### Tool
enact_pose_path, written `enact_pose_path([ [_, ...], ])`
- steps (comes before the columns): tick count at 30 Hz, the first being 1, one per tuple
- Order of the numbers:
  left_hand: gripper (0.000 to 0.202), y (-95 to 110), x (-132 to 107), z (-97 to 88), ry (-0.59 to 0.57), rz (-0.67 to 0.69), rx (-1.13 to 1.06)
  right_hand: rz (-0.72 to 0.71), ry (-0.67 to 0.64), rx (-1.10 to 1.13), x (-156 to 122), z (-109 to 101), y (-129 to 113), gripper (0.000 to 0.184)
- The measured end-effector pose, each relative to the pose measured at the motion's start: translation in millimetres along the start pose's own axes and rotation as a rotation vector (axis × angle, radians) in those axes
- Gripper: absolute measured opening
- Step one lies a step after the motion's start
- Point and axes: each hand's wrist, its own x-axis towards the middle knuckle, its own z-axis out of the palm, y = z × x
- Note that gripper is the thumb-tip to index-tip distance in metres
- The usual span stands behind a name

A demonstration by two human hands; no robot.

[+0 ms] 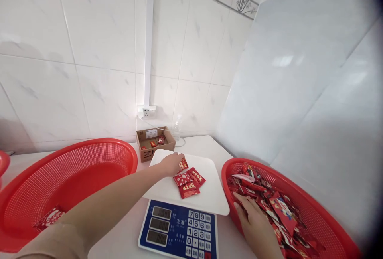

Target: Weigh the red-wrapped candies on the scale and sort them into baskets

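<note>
My left hand [171,163] reaches over the white pan of an electronic scale [206,195] and its fingers are closed on a small red packet [183,165]. Three more red packets [188,182] lie together on the pan just right of that hand. My right hand [254,223] rests inside the right red basket [317,211], fingers flat on the heap of red packets [278,207] that fills it. The scale's blue front panel [179,229] with displays and keypad faces me.
A large red mesh basket [68,171] stands at left with one red packet [49,218] in it. A small cardboard box [155,143] holding a few packets sits behind the scale, beside a clear plastic bottle [177,128]. A wall socket [146,112] is above, white tiled walls behind.
</note>
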Motion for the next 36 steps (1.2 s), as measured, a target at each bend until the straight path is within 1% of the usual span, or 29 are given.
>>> enact_pose_path([
  [2, 0.034, -6, -6, -7.0, 0.026, 0.010, -0.024, -0.011, -0.005, 0.002, 0, 0, 0, 0.044],
  [4, 0.035, -15, -18, -19.9, 0.060, 0.009, -0.044, -0.005, -0.011, -0.003, -1, 0, 0, 0.046],
  [7, 0.035, -36, -48, -48.2, 0.101, -0.026, -0.045, 0.009, -0.022, -0.011, -2, 0, 0, 0.050],
  [10, 0.040, -64, -85, -77.5, 0.113, -0.097, 0.015, 0.010, -0.031, -0.015, -3, 0, 0, 0.052],
  [12, 0.043, -79, -105, -91.1, 0.096, -0.145, 0.067, 0.009, -0.029, -0.020, -3, 1, 1, 0.051],
  [14, 0.043, -87, -116, -96.9, 0.074, -0.177, 0.112, 0.003, -0.019, -0.031, -4, 1, 1, 0.050],
  [16, 0.044, -83, -117, -93.3, 0.057, -0.170, 0.138, -0.006, -0.005, -0.044, -4, 2, 2, 0.049],
  [18, 0.043, -69, -108, -80.9, 0.028, -0.123, 0.137, -0.003, 0.007, -0.056, -4, 2, 2, 0.048],
  [20, 0.040, -48, -93, -62.1, -0.020, -0.057, 0.114, 0.005, 0.012, -0.059, -3, 2, 1, 0.047],
  [23, 0.042, -15, -66, -30.7, -0.063, 0.019, 0.095, 0.006, 0.002, -0.046, -3, 1, 0, 0.047],
  [25, 0.038, 1, -50, -13.3, -0.081, 0.059, 0.095, 0.003, 0.002, -0.041, -3, 0, -1, 0.047],
  [27, 0.035, 11, -37, -1.0, -0.095, 0.085, 0.101, -0.004, 0.005, -0.039, -3, 0, -2, 0.046],
  [30, 0.032, 18, -27, 9.3, -0.097, 0.101, 0.119, -0.005, 0.006, -0.040, -3, 0, -2, 0.044],
  [32, 0.031, 18, -28, 11.5, -0.078, 0.109, 0.132, 0.006, 0.003, -0.049, -4, 0, -2, 0.045],
  [34, 0.031, 15, -34, 9.1, -0.034, 0.126, 0.149, 0.007, -0.002, -0.053, -4, 0, -2, 0.046],
  [36, 0.031, 6, -43, 0.8, 0.033, 0.139, 0.176, 0.001, -0.008, -0.051, -4, 0, -3, 0.046],
])
